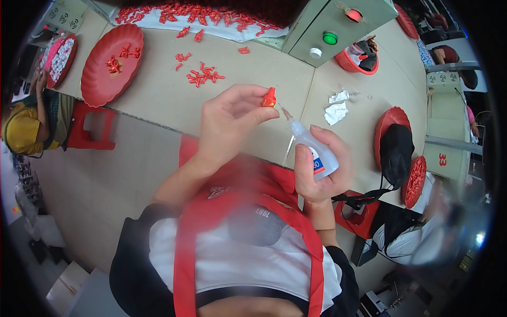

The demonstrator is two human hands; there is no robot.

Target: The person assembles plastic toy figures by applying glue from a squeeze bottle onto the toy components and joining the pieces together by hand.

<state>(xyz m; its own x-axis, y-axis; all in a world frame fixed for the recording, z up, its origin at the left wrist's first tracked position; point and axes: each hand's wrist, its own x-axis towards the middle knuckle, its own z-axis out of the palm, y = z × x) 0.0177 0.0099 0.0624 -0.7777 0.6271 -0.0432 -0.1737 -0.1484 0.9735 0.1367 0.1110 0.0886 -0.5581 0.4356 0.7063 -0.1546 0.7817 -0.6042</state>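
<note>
My left hand (228, 120) pinches a small glossy red plastic piece (270, 97) with a bit of yellow on it, between thumb and fingertips. Wrapped in my right hand (334, 168) is a translucent squeeze bottle (323, 150) with a blue, white and red label. Its thin nozzle tip points up and left, close to the red piece, with a small gap between them. Beyond my left hand, several small red parts (205, 75) lie loose in a cluster on the pale tabletop (253, 66).
A scalloped red tray (95, 79) holding a few red parts is at left. Many red parts (195, 13) lie on a white sheet at the back, beside a green metal box (338, 24) with buttons. Crumpled paper (336, 112), a red basket (351, 66) and a black bag (397, 148) are at right.
</note>
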